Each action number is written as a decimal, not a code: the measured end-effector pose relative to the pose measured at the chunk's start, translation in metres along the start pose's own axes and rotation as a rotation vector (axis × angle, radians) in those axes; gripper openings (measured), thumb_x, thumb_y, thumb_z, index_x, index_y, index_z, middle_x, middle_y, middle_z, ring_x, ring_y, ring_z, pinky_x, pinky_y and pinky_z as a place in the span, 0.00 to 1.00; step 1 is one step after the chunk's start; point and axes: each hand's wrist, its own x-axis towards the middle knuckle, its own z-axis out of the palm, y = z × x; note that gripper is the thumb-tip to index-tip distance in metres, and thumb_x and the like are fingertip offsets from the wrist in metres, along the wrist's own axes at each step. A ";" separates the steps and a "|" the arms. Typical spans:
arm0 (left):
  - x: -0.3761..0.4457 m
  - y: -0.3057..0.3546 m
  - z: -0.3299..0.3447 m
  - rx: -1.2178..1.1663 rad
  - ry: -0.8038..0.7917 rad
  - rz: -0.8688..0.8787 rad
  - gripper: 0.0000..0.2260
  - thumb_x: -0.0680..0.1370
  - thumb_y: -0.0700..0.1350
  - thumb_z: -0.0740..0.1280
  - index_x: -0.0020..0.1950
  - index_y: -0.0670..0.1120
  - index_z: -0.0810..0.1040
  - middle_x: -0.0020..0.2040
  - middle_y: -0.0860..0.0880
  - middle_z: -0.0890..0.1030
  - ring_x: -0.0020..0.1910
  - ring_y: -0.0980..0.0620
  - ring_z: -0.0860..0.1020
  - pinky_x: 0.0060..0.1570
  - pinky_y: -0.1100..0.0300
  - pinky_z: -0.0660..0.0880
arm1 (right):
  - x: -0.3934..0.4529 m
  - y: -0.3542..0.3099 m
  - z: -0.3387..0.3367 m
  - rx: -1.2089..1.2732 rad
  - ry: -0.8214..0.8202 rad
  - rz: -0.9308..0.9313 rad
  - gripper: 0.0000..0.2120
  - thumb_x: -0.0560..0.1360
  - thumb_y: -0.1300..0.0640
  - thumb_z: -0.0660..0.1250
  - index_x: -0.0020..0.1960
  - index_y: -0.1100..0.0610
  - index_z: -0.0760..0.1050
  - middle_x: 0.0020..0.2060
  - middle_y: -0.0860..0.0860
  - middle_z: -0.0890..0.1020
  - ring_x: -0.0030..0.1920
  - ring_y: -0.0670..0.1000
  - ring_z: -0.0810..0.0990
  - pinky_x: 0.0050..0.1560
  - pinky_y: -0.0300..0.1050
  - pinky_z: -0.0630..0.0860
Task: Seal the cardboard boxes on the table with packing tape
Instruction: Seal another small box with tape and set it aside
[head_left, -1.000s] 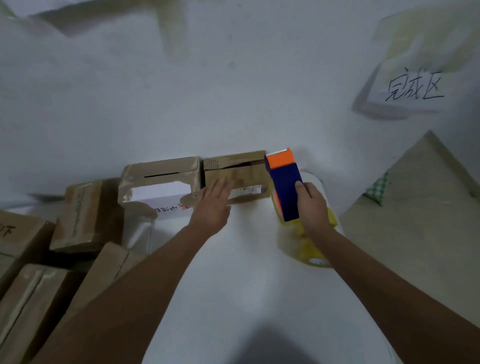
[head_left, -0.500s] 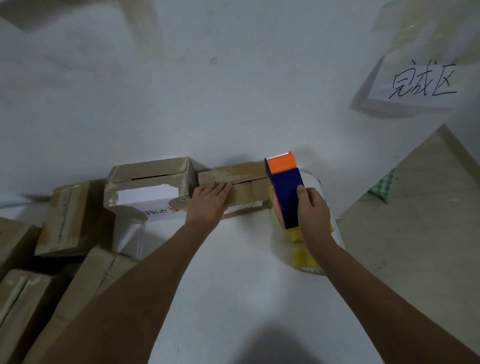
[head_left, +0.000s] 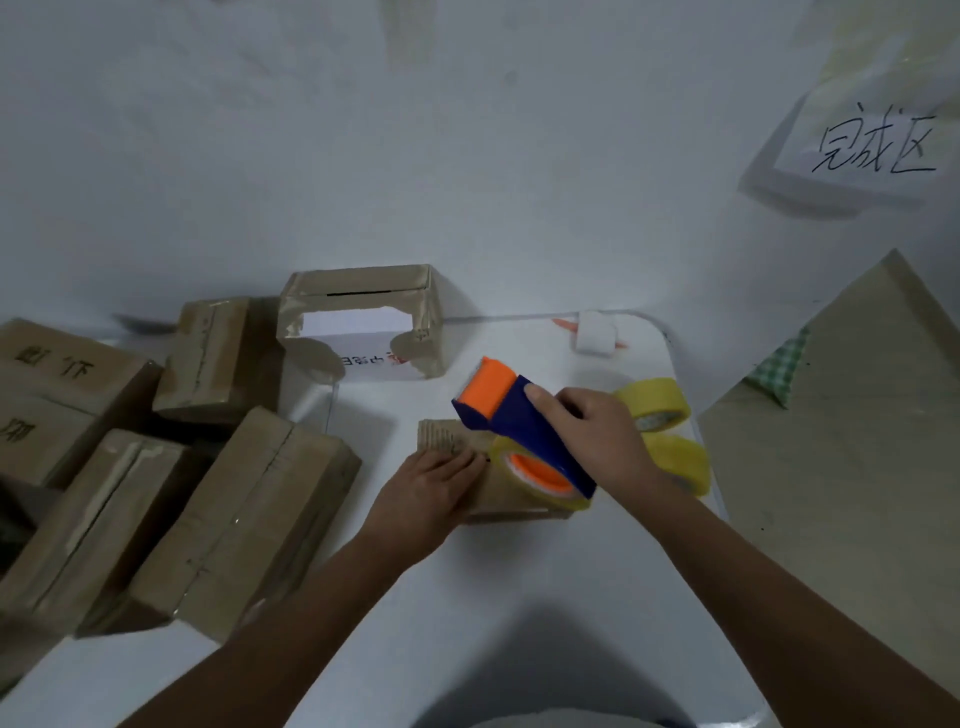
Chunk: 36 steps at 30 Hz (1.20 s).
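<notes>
Pressing my flat, open left hand (head_left: 426, 486) on the small box (head_left: 511, 501), I grip the tape dispenser (head_left: 524, 439) in my closed right hand (head_left: 597, 431) just beside, and next I must pull tape along its seam.

The left hand (head_left: 431, 486) lies flat on a small cardboard box (head_left: 498, 486) on the white surface (head_left: 519, 582). The right hand (head_left: 597, 431) grips a blue-and-orange tape dispenser (head_left: 519, 431), tilted, above the box. 2 yellow tape rolls (head_left: 657, 402) lie just beside it.
</notes>
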 end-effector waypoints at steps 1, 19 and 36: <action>-0.015 0.003 0.001 -0.018 0.001 -0.008 0.28 0.73 0.46 0.75 0.72 0.44 0.74 0.68 0.45 0.77 0.62 0.43 0.78 0.63 0.48 0.75 | -0.009 -0.001 0.008 -0.016 -0.027 -0.004 0.26 0.76 0.34 0.58 0.29 0.52 0.68 0.22 0.45 0.74 0.24 0.42 0.73 0.30 0.37 0.63; -0.086 -0.019 0.035 -0.343 0.063 -0.079 0.21 0.84 0.50 0.58 0.78 0.50 0.63 0.78 0.57 0.57 0.79 0.56 0.48 0.77 0.61 0.43 | -0.051 -0.026 0.031 -0.184 -0.146 -0.124 0.29 0.76 0.33 0.57 0.34 0.58 0.73 0.27 0.51 0.78 0.28 0.48 0.77 0.32 0.40 0.69; -0.078 0.003 -0.008 -1.210 0.251 -0.704 0.10 0.84 0.48 0.61 0.57 0.54 0.82 0.54 0.56 0.84 0.58 0.53 0.80 0.55 0.59 0.76 | -0.065 -0.007 0.043 -0.229 -0.184 -0.142 0.25 0.71 0.28 0.53 0.36 0.49 0.72 0.30 0.44 0.79 0.33 0.42 0.78 0.33 0.36 0.69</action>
